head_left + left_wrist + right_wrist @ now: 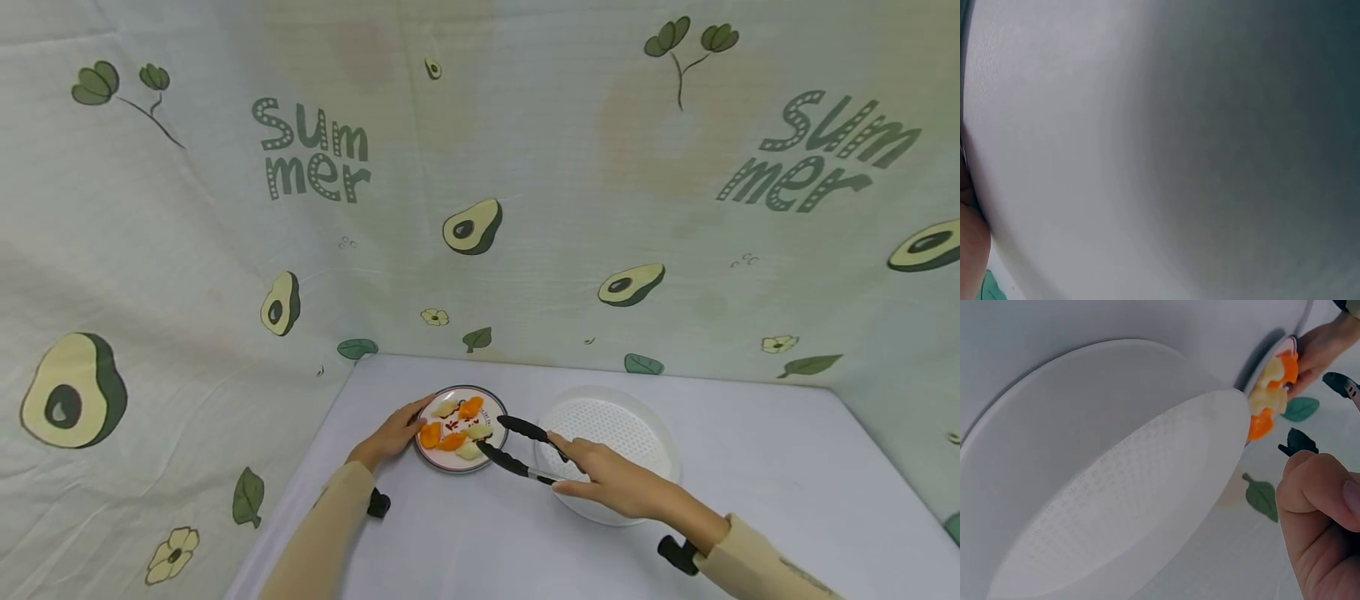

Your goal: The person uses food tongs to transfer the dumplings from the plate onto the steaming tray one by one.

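My left hand (392, 435) grips the left rim of a round plate (442, 460) with a dark edge. On the plate lie several orange pieces (452, 442) and pale yellow pieces (468, 451), which look like cut fruit or toy food. My right hand (611, 479) holds a pair of tongs (517, 463) with black ends and metal parts. Their two arms are spread apart, with the black ends near the plate's right side and nothing between them. In the right wrist view the curled fingers (1319, 494) show, while the tongs are mostly hidden.
A round white basket or tray (660, 429) with a perforated-looking bottom stands right of the plate, partly beneath my right hand. The white table (757, 467) meets a cloth backdrop (547, 167) printed with avocados, leaves and lettering. A blurred pale surface fills most of the left wrist view.
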A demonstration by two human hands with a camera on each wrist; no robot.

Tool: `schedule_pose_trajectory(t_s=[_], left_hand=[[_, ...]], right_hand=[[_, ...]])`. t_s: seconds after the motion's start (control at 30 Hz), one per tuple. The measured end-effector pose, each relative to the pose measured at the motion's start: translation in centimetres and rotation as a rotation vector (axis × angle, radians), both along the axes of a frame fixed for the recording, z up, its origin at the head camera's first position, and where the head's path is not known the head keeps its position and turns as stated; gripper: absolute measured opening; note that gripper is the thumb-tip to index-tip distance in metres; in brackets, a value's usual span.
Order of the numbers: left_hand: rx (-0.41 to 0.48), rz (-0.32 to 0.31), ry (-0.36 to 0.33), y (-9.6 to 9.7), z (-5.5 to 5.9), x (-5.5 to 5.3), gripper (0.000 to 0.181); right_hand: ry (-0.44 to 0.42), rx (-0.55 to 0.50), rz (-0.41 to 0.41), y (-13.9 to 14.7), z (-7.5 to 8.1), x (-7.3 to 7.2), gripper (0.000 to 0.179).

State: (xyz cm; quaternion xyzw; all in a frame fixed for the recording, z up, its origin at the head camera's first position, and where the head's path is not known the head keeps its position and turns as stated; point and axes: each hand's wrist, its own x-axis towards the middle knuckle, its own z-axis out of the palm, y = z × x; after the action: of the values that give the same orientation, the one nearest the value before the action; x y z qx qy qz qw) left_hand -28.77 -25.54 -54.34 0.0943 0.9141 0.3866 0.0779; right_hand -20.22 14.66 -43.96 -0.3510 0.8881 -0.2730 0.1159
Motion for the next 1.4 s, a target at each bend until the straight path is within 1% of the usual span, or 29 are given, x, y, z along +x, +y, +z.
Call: schedule_pose_trajectory(t_s=[0.07, 0.27, 0.57, 0.83, 1.07, 1.2, 1.4], left_hand=[[0.001, -0.002, 0.001, 0.0, 0.1, 0.0, 0.051], [-0.001, 0.009, -0.021, 0.0, 0.0, -0.1, 0.051], [-0.006, 0.030, -0.046, -0.1, -0.2, -0.3, 0.052], [-0.018, 0.028, -0.039, -0.1, 0.0, -0.2, 0.051], [-0.005, 0.025, -0.034, 0.0, 0.0, -0.3, 0.052], [-0.016, 0.027, -0.033, -0.1, -0.1, -0.3, 0.051], [-0.019, 0.025, -0.032, -0.2, -0.2, -0.3, 0.052]], right_hand=[[-0.022, 0.008, 0.010, -0.6, -0.1, -0.2, 0.079], [-0.070, 0.045, 0.005, -2.0, -0.5, -0.5, 0.079], [-0.079, 0.108, -0.011, -4.0, -1.1, -1.1, 0.073], [-0.087, 0.159, -0.034, -5.2, -1.9, -1.7, 0.072], [-0.073, 0.189, -0.060, -5.6, -1.5, -2.0, 0.072], [-0.072, 0.197, -0.053, -5.7, -1.3, -2.0, 0.072], [-0.073, 0.176, -0.036, -5.8, -1.3, -2.0, 0.071]])
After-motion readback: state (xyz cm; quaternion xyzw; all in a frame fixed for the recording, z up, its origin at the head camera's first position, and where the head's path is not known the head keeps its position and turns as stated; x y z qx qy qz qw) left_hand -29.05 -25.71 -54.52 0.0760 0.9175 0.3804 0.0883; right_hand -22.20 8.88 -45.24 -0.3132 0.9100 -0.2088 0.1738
